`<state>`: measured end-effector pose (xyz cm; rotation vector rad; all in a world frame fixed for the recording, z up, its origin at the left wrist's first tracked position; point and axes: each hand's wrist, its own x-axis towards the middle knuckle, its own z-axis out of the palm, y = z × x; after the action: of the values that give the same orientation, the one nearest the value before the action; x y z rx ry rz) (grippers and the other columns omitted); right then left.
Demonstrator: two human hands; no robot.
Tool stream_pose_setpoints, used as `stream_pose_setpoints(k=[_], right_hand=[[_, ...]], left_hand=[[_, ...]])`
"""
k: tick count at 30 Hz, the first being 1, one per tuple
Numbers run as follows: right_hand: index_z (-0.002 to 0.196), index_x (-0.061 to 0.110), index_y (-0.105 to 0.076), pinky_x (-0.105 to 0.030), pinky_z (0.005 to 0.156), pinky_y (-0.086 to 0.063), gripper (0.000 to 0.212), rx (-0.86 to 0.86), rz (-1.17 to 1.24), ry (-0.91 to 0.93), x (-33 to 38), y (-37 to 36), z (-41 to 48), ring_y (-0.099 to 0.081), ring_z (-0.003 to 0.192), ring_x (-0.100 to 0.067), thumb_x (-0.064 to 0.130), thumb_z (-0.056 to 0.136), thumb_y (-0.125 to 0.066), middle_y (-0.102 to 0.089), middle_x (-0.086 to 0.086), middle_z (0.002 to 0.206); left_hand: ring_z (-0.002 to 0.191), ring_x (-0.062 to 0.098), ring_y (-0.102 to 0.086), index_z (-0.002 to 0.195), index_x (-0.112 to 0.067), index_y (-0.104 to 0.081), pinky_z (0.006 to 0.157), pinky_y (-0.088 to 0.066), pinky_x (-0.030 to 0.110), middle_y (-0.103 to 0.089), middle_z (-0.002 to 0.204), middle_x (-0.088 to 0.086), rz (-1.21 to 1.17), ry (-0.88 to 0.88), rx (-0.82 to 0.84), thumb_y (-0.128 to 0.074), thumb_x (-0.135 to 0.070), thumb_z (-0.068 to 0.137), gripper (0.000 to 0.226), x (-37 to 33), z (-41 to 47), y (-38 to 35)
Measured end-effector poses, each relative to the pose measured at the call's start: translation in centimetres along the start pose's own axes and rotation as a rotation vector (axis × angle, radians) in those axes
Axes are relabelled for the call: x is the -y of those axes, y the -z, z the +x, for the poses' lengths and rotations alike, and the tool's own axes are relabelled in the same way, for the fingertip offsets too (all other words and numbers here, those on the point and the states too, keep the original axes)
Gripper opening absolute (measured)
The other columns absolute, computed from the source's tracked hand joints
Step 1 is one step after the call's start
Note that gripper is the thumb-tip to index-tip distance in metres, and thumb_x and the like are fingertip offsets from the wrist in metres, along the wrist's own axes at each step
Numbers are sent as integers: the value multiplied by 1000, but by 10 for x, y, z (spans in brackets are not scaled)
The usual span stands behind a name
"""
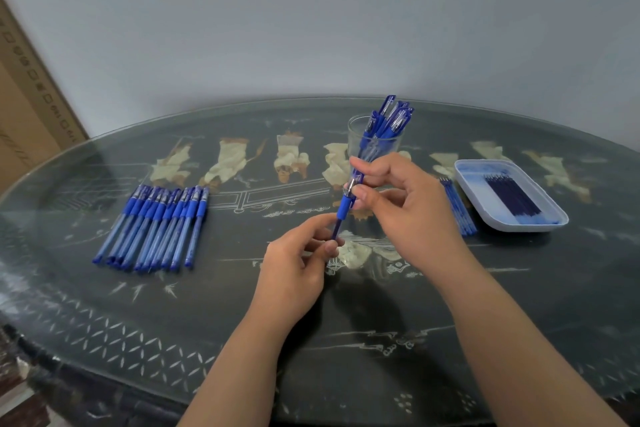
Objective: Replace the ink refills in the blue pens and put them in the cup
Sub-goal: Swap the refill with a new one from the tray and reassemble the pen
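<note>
A blue pen (343,210) is held upright and slightly tilted above the middle of the table. My left hand (298,263) pinches its lower barrel. My right hand (398,204) pinches the top of the pen near its metal tip, just above the blue grip. Behind my right hand stands a clear glass cup (356,135) with several blue pens in it. A row of several blue pens (156,225) lies on the table at the left. A white tray (464,177) at the right holds several dark refills (512,194).
A small bundle of blue refills (459,208) lies on the glass between my right hand and the tray. The dark oval table (242,322) has a glass top. A cardboard box (27,107) leans against the wall at the far left.
</note>
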<state>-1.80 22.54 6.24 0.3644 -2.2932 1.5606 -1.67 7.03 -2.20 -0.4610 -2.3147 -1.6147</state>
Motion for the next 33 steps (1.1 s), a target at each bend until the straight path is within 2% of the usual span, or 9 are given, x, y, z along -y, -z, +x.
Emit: stream_pose_setpoints(k=[4, 8, 12, 15, 18, 22, 25, 30, 33], right_hand=[[102, 39, -64, -24, 74, -58, 37, -19, 33, -17, -1, -2, -4, -72, 78, -6, 3, 92, -64, -69, 9, 97], [105, 33, -68, -39, 74, -62, 33, -73, 114, -85, 3, 7, 4, -73, 79, -16, 2, 91, -65, -70, 2, 95], [106, 28, -65, -35, 69, -62, 30, -246, 59, -23, 27, 40, 37, -73, 75, -17, 2, 93, -62, -69, -6, 96], [109, 29, -59, -36, 70, -62, 27, -392, -73, 81, 45, 62, 70, -72, 73, -13, 5, 95, -60, -66, -1, 92], [111, 30, -55, -41, 73, -61, 26, -433, -209, 144, 50, 68, 101, -71, 76, -15, 9, 95, -57, -61, 10, 86], [116, 23, -57, -47, 80, -57, 25, -279, -376, 157, 34, 50, 133, -69, 80, -22, 9, 95, -56, -58, 13, 84], [113, 28, -60, -49, 82, -55, 27, -132, -471, 144, 17, 34, 146, -67, 82, -24, 9, 94, -58, -59, 12, 84], [109, 26, -62, -46, 79, -57, 25, -9, -514, 45, -3, 16, 155, -68, 82, -25, 8, 92, -59, -68, -1, 87], [110, 21, -62, -39, 73, -56, 23, 31, -549, 21, -9, 8, 153, -67, 76, -24, 7, 93, -57, -70, -8, 86]], left_hand=[[77, 13, -69, 110, -48, -60, 71, -55, 23, -71, 87, -12, -42, 2, -3, -63, 5, 88, 57, 1, 1, 0], [83, 11, -68, 114, -39, -65, 77, -54, 21, -71, 90, -10, -125, 51, -20, -67, -4, 89, 44, -3, 7, 10], [93, 10, -67, 108, -35, -69, 85, -53, 26, -71, 97, -5, -240, 169, -238, -65, -15, 92, 27, 2, 13, 28], [93, 9, -66, 101, -41, -69, 86, -53, 32, -69, 96, -5, -284, 256, -360, -63, -20, 93, 23, 6, 14, 30], [87, 1, -64, 103, -37, -69, 86, -55, 35, -68, 94, -7, -250, 282, -365, -62, -20, 94, 20, 6, 15, 28], [84, 1, -64, 101, -36, -69, 86, -56, 35, -68, 93, -5, -238, 312, -368, -63, -20, 94, 19, 8, 17, 28], [85, -1, -63, 101, -34, -69, 86, -54, 31, -68, 93, -6, -215, 318, -353, -62, -19, 94, 19, 7, 17, 28], [87, -2, -62, 103, -33, -69, 80, -52, 21, -67, 95, -7, -176, 300, -350, -61, -18, 94, 19, 8, 17, 29], [89, -4, -61, 104, -33, -69, 72, -47, 8, -67, 97, -7, -154, 286, -356, -61, -17, 94, 20, 9, 17, 29]])
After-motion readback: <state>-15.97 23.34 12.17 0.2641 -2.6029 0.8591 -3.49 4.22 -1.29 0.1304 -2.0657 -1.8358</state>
